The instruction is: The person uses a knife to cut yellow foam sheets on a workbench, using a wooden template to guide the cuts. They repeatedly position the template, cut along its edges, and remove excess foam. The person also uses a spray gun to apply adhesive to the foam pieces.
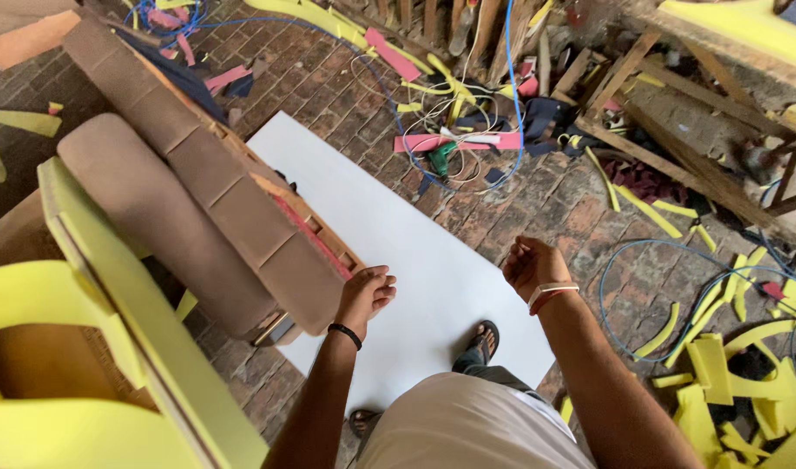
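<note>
At the far left stands a bright yellow foam slab (111, 304) on edge, and beside it a brown fabric-covered upholstered sofa piece with a rounded bolster and a wooden frame (198, 217) tipped on its side over the brick floor (537, 200). The left hand (364, 293), with a black band at the wrist, rests its curled fingers against the lower corner of that sofa piece, touching rather than gripping it; nothing is closed inside the palm. If the piece is only leaning there, it may slide or tip toward the person's sandalled foot (482, 339), since one light touch gives little control.

Under the piece and the person lies a large white rectangular sheet (398, 234), flat on the bricks. The foot is on it, so it could scuff, crease or slip.

The right hand (530, 265), wearing a pale and red wristband, hangs loosely clenched over the sheet's right edge, holding nothing.

Further right, a blue hose or cable (619, 269) loops across the floor among yellow foam offcuts (728, 373); both look like trip hazards on a step back.
</note>
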{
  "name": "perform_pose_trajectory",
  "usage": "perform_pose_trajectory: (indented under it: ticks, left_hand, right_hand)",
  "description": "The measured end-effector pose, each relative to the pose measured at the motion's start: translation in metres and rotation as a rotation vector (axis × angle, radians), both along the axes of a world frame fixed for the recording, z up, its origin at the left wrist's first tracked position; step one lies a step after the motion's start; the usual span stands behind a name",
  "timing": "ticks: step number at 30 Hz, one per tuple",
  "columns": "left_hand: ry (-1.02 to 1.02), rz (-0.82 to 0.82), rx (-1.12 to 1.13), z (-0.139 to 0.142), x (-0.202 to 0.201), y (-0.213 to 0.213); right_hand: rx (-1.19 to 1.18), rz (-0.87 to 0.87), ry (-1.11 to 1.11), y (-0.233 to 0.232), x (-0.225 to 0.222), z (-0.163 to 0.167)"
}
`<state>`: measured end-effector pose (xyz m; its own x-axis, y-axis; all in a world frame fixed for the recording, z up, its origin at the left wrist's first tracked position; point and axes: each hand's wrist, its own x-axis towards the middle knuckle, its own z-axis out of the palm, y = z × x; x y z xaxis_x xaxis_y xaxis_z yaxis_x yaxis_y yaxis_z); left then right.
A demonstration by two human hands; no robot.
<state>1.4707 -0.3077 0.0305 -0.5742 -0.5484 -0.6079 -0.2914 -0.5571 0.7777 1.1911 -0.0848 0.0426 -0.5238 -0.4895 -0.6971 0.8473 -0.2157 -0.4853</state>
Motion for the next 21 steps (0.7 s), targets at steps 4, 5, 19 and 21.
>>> perform_pose_trajectory:
  ticks: [4,5,19,21]
  left_hand:
    - [0.044,-0.096,0.023,0.007,-0.126,0.022]
    - [0.061,-0.110,0.013,0.010,-0.151,0.025]
    - [0.307,0.007,-0.100,0.003,-0.401,-0.010]
    - [0.326,0.044,-0.100,-0.018,-0.438,-0.031]
  right_hand:
    - [0.025,-0.157,-0.014,0.044,-0.096,0.000]
    - [0.025,-0.194,-0.014,0.052,-0.114,0.005]
    - [0.009,-0.495,0.032,0.076,-0.282,0.045]
    - [0.026,-0.551,0.031,0.076,-0.296,0.034]
